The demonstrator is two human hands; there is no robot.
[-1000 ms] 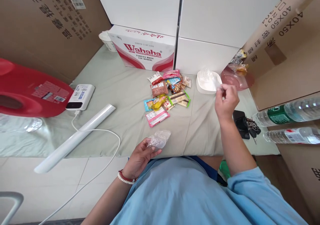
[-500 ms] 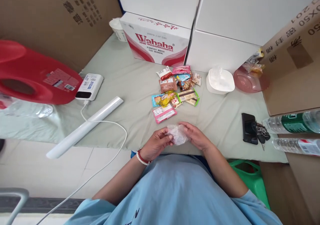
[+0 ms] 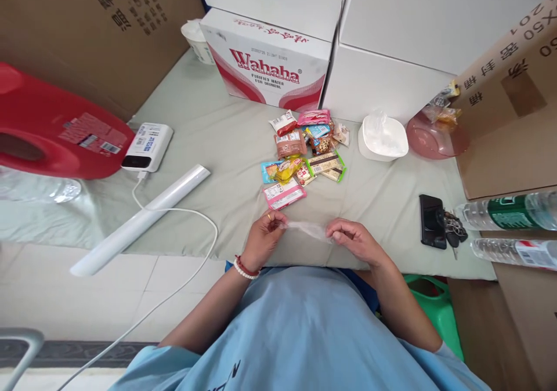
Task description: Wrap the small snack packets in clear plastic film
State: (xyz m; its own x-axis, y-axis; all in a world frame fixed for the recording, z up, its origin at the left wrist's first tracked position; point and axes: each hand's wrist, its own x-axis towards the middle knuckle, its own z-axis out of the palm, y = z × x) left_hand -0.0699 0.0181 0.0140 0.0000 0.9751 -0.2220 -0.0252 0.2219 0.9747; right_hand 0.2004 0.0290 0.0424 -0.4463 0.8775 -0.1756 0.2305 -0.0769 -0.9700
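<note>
Head view: clear plastic film (image 3: 307,228), 1 pc.; fingers (image 3: 342,227) of L hand (image 3: 261,240) & R hand (image 3: 357,241) pinching opp. ends. Est. v. light, limp, slippery, tears easily; hold by edges.

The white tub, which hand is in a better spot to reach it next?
Probably the right hand: it is nearer the white tub, which stands on that side, while the left hand is farther away. Both hands grip the clear plastic, so the right may have to let go first.
</note>
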